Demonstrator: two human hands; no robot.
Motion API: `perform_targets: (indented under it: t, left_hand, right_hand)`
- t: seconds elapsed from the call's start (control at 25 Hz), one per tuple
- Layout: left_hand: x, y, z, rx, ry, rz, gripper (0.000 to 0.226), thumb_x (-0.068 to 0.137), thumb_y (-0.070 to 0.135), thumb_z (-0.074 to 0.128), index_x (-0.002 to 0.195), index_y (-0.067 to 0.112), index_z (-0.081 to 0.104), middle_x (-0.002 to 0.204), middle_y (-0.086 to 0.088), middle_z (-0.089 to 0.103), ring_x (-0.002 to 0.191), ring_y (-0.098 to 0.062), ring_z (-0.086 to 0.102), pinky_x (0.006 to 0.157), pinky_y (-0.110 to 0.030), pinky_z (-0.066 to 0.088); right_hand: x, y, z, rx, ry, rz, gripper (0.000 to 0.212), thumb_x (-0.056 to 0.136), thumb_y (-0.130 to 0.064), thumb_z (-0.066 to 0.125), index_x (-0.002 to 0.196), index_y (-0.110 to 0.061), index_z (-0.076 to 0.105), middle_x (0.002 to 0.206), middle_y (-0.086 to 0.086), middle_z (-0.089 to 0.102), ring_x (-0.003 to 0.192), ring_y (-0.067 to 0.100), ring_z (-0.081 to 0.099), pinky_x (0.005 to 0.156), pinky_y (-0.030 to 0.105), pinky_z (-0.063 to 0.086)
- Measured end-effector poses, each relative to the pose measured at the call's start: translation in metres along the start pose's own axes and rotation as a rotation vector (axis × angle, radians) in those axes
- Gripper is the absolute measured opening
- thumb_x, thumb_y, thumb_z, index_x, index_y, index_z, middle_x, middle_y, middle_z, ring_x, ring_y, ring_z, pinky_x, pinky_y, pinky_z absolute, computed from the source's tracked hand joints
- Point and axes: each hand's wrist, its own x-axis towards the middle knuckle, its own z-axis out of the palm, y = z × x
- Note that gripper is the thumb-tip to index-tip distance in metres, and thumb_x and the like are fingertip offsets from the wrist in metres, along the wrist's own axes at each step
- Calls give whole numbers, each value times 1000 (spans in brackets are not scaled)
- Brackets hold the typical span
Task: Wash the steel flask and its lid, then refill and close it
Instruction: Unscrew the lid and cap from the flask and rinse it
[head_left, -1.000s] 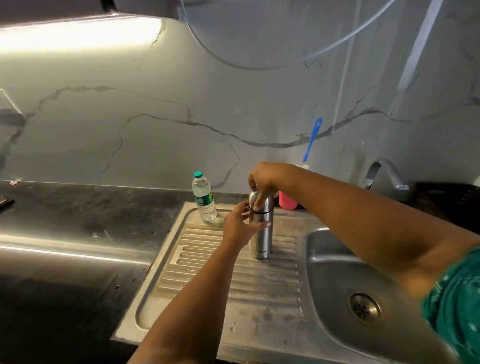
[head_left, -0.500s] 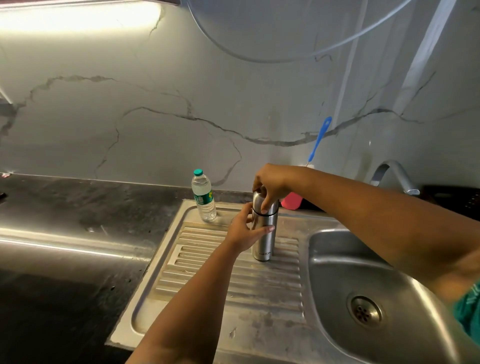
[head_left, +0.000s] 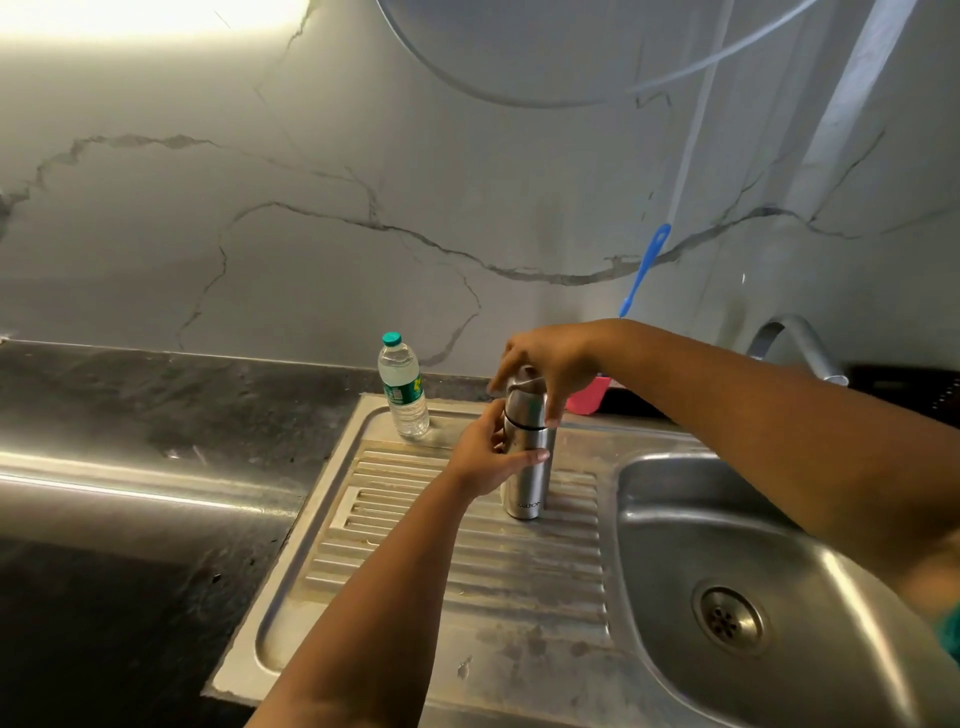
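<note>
While the steel flask (head_left: 524, 470) stands upright on the ribbed drainboard (head_left: 441, 566) of a stainless sink unit, you hold it with both hands. Your left hand (head_left: 485, 460) reaches in from below and wraps its fingers and thumb around the flask's body, just under the dark seam line. Your right hand (head_left: 550, 361) comes in from the right, over the sink basin (head_left: 769, 551), and curls its fingertips down around the lid (head_left: 525, 397) at the top of the flask. The lid sits on the flask; whether it is fully screwed down cannot be told.

A clear plastic water bottle (head_left: 402, 389) with a teal cap stands upright at the back of the drainboard, to the left of the flask and apart from it. Behind your right hand is a pink container (head_left: 587, 397), with a blue handle (head_left: 644, 270) rising above it against the marble-patterned wall. A curved steel tap (head_left: 795, 345) stands behind the basin, and a dark stone counter (head_left: 156, 441) lies to the left.
</note>
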Motion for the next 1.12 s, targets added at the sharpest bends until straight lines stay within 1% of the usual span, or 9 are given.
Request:
perform_targets:
  t: [0.12,0.24,0.4,0.52,0.6,0.72,0.84,0.96,1.12]
  left_hand:
    - [1,-4,-1,-19,-2,-16,67,71,21,88,124,33,48,122,6,61,110,-14,59,84,-19,50]
    - [0,-2,-1,-32,5,-22,72,71,20,88,128,33,47,123,5,62,106,-10,61,81,-17,53]
    - [0,0,-1,-48,1,-20,71,71,16,88,131,27,50,117,6,66,102,-7,64,73,-10,51]
    - [-2,0,-2,-32,-3,-19,65,71,17,88,125,28,52,114,8,67,101,-4,63,72,-10,51]
    - [-2,2,-2,-43,-9,-20,66,72,16,87,125,31,50,112,13,64,98,0,61,70,-9,50]
    - [-4,4,-2,-41,-5,-34,73,73,19,87,133,30,47,119,14,57,106,-5,56,75,-10,46]
    - [-3,2,-1,-35,-1,-34,75,71,21,88,135,28,48,121,10,59,115,-14,56,80,-13,45]
    - [-4,2,-1,-40,7,-42,71,71,19,88,131,28,50,117,9,59,115,-15,54,83,-15,46]
    - [-3,2,-1,-36,15,-50,76,71,19,88,135,25,49,130,2,58,123,-19,51,95,-26,48]
  right_hand:
    - [5,0,0,-34,73,146,74,74,-54,74,137,-27,47,134,2,50,117,22,51,89,33,47]
    - [10,-4,15,-120,109,146,50,87,-49,63,125,-19,56,112,4,62,91,18,55,66,25,41]
    - [0,-4,16,-24,60,13,42,83,-17,72,122,-25,59,114,-1,53,100,18,52,77,29,48]
    - [-6,0,16,104,102,-34,36,75,-4,75,108,-17,67,133,-2,45,120,19,45,91,30,49]
    - [-6,-2,15,214,189,-40,36,76,-18,78,108,-23,64,136,-1,39,122,17,41,95,33,48]
    - [1,-5,18,80,220,71,58,83,-41,70,135,-32,45,125,2,47,109,20,50,86,30,48]
    - [4,-4,24,48,128,52,46,87,-29,69,128,-28,50,116,1,57,100,21,56,75,26,45]
    - [-3,0,17,97,68,10,48,78,-9,74,119,-28,58,118,-2,48,111,22,50,83,30,50]
    - [-2,-6,17,185,178,86,65,78,-38,76,133,-27,44,127,3,49,109,21,52,87,33,51]
